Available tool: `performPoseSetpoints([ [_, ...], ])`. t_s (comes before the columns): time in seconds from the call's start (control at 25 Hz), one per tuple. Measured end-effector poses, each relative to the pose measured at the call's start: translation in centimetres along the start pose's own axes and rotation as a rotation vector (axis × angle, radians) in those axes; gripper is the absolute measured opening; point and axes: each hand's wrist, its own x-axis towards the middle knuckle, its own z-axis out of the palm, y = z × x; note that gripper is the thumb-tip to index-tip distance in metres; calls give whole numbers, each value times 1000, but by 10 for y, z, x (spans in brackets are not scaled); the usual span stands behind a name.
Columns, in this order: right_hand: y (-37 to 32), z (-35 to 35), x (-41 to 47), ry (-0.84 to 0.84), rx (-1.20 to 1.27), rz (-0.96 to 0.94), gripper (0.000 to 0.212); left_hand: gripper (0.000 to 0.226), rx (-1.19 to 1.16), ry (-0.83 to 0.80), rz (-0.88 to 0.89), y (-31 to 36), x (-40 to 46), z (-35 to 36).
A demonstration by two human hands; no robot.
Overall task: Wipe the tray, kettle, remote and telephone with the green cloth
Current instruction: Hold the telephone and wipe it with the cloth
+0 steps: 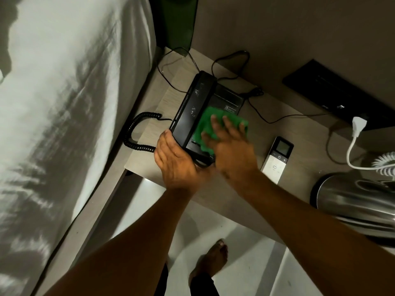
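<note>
A black telephone (198,107) with its handset on the cradle sits on the wooden bedside table (284,133). My right hand (230,144) presses the green cloth (208,122) flat on the telephone's keypad area. My left hand (173,157) grips the telephone's near left corner. A white remote (277,160) lies on the table to the right of the telephone. At the right edge stands a shiny steel kettle (359,201). No tray is in view.
A bed with white sheets (53,124) runs along the left. The coiled handset cord (139,133) loops off the telephone's left side. Black cables (263,116) trail behind it. A white plug and cord (357,133) hang by a black wall panel (333,92). My bare foot (213,257) is on the floor.
</note>
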Motion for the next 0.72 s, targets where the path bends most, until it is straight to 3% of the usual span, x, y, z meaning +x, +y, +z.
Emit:
performPoseSetpoints([
  [0.12,10,7,-29,5,107,2,54,144,13,-27,8,-3,1,1],
  [0.28,46,-11,25,71,64,194,60,146,7,32,-9,-3,1,3],
  [0.4,46,-24,49,94,127,218,59,145,1,24,1,-2,0,1],
  [0.56,11,1,-5,99,146,164,61,148,11,-40,-15,1,2,-2],
  [0.72,-7,19,-50,73,325,150,57,144,9,-38,10,3,-1,-5],
])
